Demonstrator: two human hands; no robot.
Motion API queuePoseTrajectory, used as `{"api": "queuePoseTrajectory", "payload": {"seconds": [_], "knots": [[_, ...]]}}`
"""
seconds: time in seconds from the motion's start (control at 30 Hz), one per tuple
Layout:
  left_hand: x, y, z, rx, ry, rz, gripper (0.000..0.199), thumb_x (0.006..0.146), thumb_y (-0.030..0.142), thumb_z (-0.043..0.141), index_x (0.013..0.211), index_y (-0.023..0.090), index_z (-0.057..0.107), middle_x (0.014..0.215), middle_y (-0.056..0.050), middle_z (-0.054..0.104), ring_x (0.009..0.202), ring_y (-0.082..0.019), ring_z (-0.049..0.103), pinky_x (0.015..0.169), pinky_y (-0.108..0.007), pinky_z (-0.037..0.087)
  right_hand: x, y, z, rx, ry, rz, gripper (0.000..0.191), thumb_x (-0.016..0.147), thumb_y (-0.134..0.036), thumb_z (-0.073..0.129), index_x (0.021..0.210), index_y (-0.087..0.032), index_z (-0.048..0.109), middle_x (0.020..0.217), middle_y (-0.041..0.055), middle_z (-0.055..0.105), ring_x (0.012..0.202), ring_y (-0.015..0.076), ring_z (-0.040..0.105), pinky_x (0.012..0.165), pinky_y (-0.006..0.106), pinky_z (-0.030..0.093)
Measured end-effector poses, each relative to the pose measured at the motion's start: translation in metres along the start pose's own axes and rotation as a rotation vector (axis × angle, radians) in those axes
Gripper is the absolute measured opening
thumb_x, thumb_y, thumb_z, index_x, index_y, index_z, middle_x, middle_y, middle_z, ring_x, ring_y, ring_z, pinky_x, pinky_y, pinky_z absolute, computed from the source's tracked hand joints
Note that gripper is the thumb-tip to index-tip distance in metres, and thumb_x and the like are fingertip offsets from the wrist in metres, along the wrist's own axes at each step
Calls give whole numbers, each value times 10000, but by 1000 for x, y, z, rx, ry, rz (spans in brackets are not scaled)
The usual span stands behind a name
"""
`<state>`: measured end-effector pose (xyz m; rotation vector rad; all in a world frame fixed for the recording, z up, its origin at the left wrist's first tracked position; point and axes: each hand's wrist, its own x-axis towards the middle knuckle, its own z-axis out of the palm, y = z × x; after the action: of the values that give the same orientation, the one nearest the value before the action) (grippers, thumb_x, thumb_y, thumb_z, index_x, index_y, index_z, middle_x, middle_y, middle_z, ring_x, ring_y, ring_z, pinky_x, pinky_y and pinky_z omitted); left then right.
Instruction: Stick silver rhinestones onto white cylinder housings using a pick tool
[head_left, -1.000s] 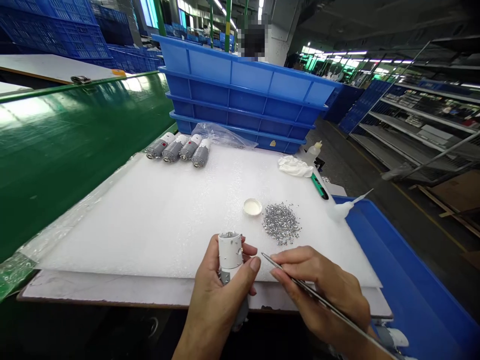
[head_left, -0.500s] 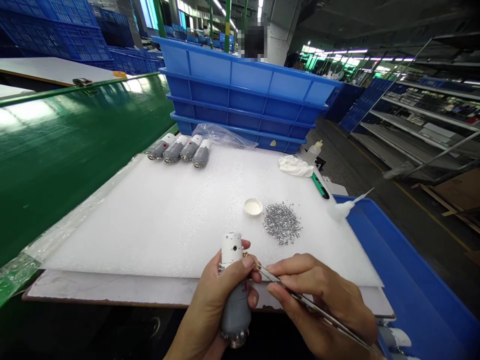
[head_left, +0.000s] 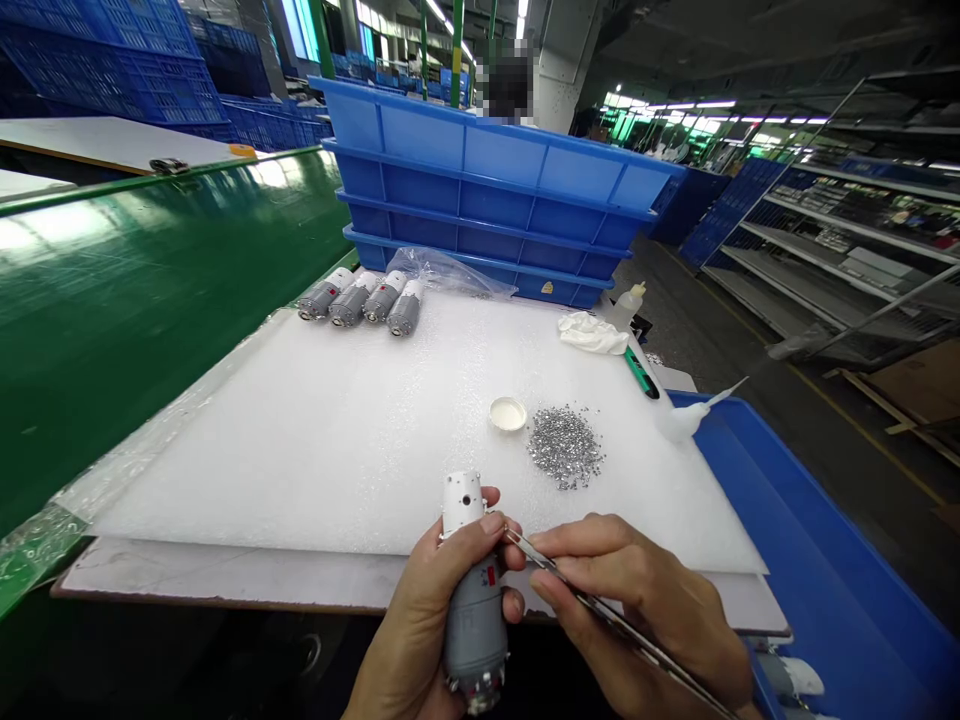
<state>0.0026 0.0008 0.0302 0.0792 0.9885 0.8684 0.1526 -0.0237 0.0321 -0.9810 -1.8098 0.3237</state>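
Grey cylindrical motor with white plastic cap (head_left: 475, 625) gripped upright in the left hand (head_left: 416, 625); right hand (head_left: 637, 600) pinches slim steel tweezers (head_left: 544, 558) just beside it.

Two bare hands show at the bottom of the frame: the left hand (head_left: 424, 600) at lower centre, the right hand (head_left: 637, 600) at lower right. Their slim fingers (head_left: 577, 543) end in short, trimmed nails, and bare forearms (head_left: 379, 685) run off the lower edge.
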Motion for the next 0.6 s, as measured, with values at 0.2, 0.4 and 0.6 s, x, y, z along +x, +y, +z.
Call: {"api": "queuePoseTrajectory", "payload": {"seconds": [0.2, 0.4, 0.6], "knots": [[0, -2, 3, -23, 42, -18, 249, 728, 166, 810, 942, 157, 682, 694, -30, 730, 550, -118, 643, 554, -218, 572, -5, 5, 0, -28, -14, -47, 373, 804, 41, 665, 1062, -227, 629, 908, 30, 782, 849, 156, 763, 739, 222, 656], [3, -2, 4, -45, 3, -47, 235, 738, 202, 813, 926, 184, 673, 707, -6, 727, 533, -91, 623, 567, -194, 564, -3, 2, 2, -3, -13, -19, 410, 804, 76, 638, 1071, -235, 619, 862, 24, 785, 833, 174, 766, 724, 254, 662], [2, -2, 1, 58, -92, 22, 323, 784, 249, 780, 1062, 183, 631, 683, 7, 682, 488, -90, 577, 498, -183, 496, -5, 7, 6, 176, 156, 257, 183, 856, -54, 667, 864, -233, 630, 861, 9, 748, 735, 130, 729, 621, 205, 598]]}}
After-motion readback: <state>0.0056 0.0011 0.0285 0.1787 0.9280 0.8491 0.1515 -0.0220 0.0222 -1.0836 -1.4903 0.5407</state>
